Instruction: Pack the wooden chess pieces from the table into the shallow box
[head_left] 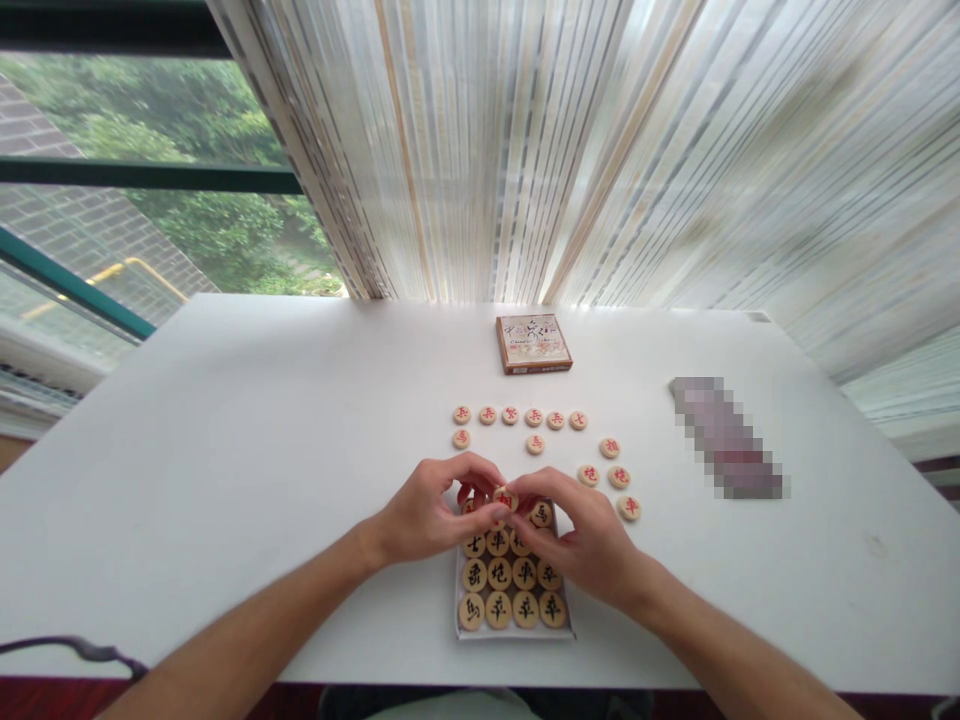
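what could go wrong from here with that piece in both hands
The held disc is only at the fingertips of the left hand and right hand, so it might slip onto the discs below. The right hand is also near the loose red-marked disc and could brush it aside. The open tray sits near the table's front edge, so a hard nudge might tip it off.

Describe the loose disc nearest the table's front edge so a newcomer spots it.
On the white table, find the tray. The target disc lies to its right, beside the right hand, bearing a different red character from the two matching discs behind it.
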